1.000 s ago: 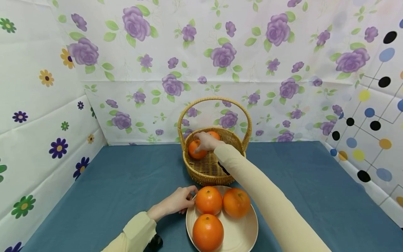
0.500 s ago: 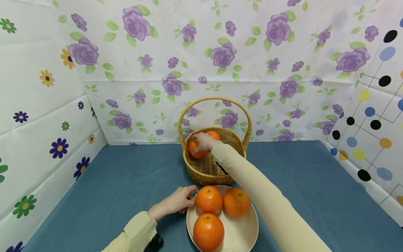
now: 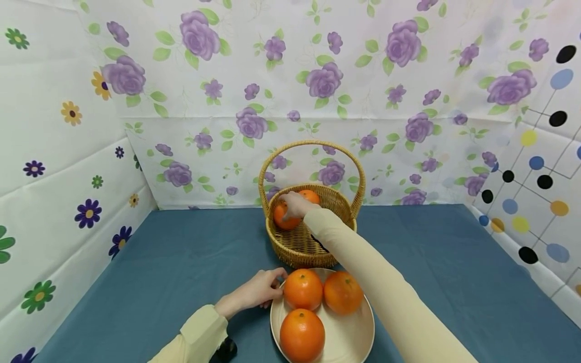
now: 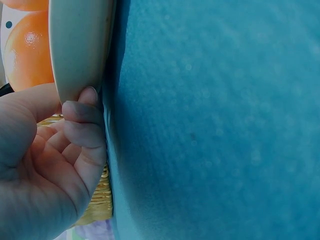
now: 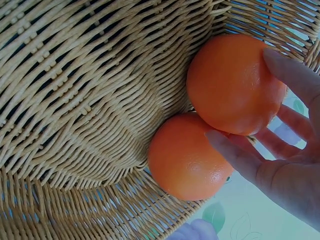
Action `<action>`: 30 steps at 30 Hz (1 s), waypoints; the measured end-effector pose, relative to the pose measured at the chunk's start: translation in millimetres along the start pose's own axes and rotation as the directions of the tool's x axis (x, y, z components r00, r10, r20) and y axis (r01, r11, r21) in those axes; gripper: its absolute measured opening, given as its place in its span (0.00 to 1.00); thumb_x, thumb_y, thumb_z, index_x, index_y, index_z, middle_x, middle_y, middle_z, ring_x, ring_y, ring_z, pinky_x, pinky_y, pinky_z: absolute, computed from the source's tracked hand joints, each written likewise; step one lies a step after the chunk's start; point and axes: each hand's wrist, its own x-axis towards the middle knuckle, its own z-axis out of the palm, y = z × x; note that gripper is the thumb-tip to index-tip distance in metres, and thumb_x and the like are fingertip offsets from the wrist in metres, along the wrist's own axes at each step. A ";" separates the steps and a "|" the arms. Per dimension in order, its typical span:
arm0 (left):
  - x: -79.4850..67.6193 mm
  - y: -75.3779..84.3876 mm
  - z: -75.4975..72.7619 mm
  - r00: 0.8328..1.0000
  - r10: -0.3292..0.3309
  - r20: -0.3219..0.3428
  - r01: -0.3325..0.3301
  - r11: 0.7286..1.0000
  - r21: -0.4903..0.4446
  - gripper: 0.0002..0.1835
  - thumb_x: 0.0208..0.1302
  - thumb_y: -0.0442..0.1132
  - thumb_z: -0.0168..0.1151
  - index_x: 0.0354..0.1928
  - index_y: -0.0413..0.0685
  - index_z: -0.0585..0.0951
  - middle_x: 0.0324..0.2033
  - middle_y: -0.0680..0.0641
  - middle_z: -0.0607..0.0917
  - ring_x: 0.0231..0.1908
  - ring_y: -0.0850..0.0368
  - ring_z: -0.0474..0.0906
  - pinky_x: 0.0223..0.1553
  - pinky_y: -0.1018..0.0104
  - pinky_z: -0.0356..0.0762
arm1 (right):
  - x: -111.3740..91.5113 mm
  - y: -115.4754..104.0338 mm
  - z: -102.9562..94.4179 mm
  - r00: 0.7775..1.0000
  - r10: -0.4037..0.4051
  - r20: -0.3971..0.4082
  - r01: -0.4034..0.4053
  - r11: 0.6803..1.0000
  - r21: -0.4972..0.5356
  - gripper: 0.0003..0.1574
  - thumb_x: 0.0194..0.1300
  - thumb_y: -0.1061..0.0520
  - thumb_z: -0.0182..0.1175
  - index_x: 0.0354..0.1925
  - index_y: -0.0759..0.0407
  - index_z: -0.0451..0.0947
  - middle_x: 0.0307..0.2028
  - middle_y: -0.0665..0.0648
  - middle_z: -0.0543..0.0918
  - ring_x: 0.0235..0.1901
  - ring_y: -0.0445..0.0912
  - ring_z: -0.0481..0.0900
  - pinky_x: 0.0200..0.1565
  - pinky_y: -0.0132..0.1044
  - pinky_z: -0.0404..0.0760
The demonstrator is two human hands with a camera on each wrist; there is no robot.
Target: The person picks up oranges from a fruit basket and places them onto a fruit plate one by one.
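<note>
In the head view, my right hand [image 3: 296, 205] reaches into a wicker basket [image 3: 301, 260]. It grips an orange [image 3: 285, 218] against the basket's left side. The right wrist view shows fingers and thumb spread round that orange [image 5: 232, 85]. A second orange [image 5: 187, 160] lies against it, and one finger passes between the two. Nearer me, my left hand [image 3: 256, 290] pinches the left rim of a cream plate [image 3: 347, 335] bearing three large oranges. In the left wrist view the left thumb [image 4: 45, 102] is over the rim, with curled fingers under the plate [image 4: 80, 50].
The basket's tall arched handle [image 3: 310, 142] stands above the right hand. Directly in front of the basket sits the plate. A blue cloth [image 3: 199, 242] covers the table, and flower-print sheets [image 3: 218, 166] wall off the back and left side; a dotted sheet hangs at the right.
The head view has shifted very slightly. Both hands keep their holds, the right on the orange in the basket and the left on the plate's rim.
</note>
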 end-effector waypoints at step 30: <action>-0.7 -0.3 0.3 1.000 -0.001 -0.005 0.001 1.000 0.009 0.09 0.60 0.31 0.53 0.42 0.45 0.73 0.09 0.50 0.71 0.07 0.60 0.64 0.09 0.68 0.64 | -6.3 -5.2 -1.4 0.997 0.054 0.049 -0.050 0.996 -0.073 0.42 0.50 0.54 0.68 0.62 0.50 0.63 0.59 0.58 0.64 0.58 0.51 0.61 0.51 0.44 0.66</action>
